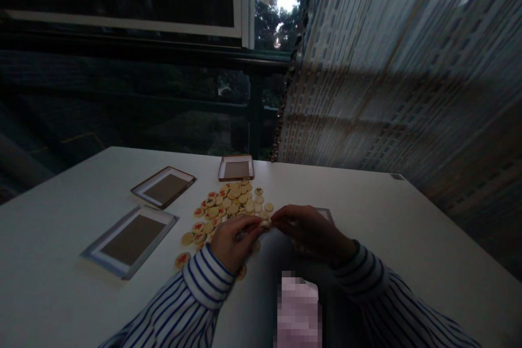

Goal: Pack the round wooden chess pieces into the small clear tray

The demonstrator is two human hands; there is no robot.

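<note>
My left hand (238, 239) and my right hand (312, 228) meet over the white table, fingertips pinched together. Between them is a small, round, pale Chinese chess piece (265, 224), partly covered by the fingers. Just beyond and left of my hands lies a loose pile of Chinese chess pieces (234, 196). Some show red or black characters, while others have plain faces up. A few pieces sit apart from the heap, such as a red-marked piece (182, 260) left of my left sleeve. My left hand and forearm hide part of the pile.
Shallow rectangular trays stand around the pile: a front left tray (132, 210), a rear left tray (181, 170) and a back tray (235, 157). My right hand partly covers another tray (327, 215). A pixelated pink patch (299, 310) is at the near edge. Behind the white table (408, 234) hang curtains (367, 92).
</note>
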